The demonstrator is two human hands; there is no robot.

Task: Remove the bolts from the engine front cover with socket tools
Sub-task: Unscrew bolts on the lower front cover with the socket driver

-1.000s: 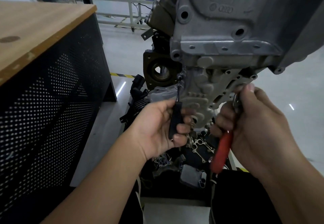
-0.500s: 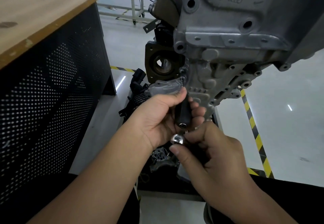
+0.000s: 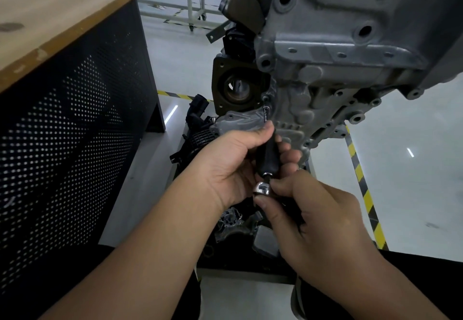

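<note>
The grey cast engine front cover [image 3: 298, 117] hangs in front of me on the engine block. A bolt [image 3: 265, 98] sits at its left edge, and the thin socket tip [image 3: 266, 113] of a black-handled driver [image 3: 267, 159] points up at it. My left hand [image 3: 233, 167] is wrapped around that black handle. My right hand [image 3: 313, 217] is just below it and pinches the shiny metal ratchet head [image 3: 261, 189] against the driver's bottom end. The rest of the ratchet is hidden in my right hand.
A black perforated cabinet [image 3: 70, 144] with a wooden top [image 3: 50, 11] stands close on the left. Dark engine parts [image 3: 198, 129] lie on the stand below the cover. Yellow-black floor tape [image 3: 363, 189] runs on the right.
My right hand left the cover's right side with the red-handled ratchet and came down under my left hand, bringing the ratchet head to the driver's end. My left hand slid up the handle.
</note>
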